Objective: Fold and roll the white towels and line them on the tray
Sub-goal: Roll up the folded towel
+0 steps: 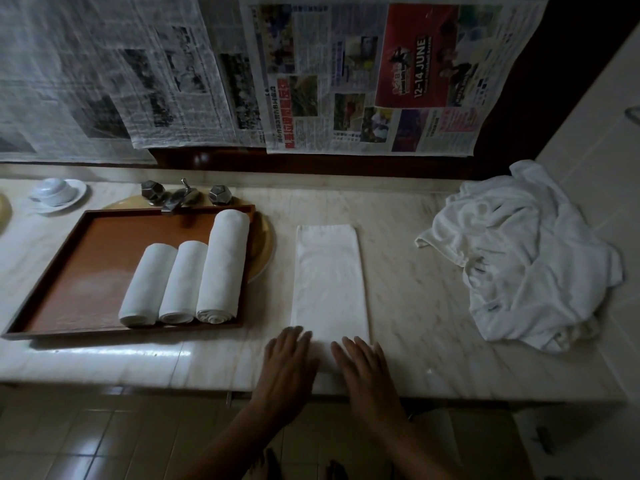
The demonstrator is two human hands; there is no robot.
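Observation:
A white towel [329, 278] folded into a long narrow strip lies flat on the marble counter, running away from me. My left hand [287, 365] and my right hand [363, 372] press flat on its near end, fingers straight. Left of it a brown wooden tray [79, 271] holds three rolled white towels [183, 282] side by side along its right side; the rightmost roll is the longest. A heap of loose white towels [519, 258] sits at the right end of the counter.
A faucet with two knobs [183, 197] stands behind the tray over a yellow basin [265, 244]. An upturned white cup on a saucer [57, 194] is at the far left. Newspapers [363, 74] cover the back wall. The counter's front edge is right under my wrists.

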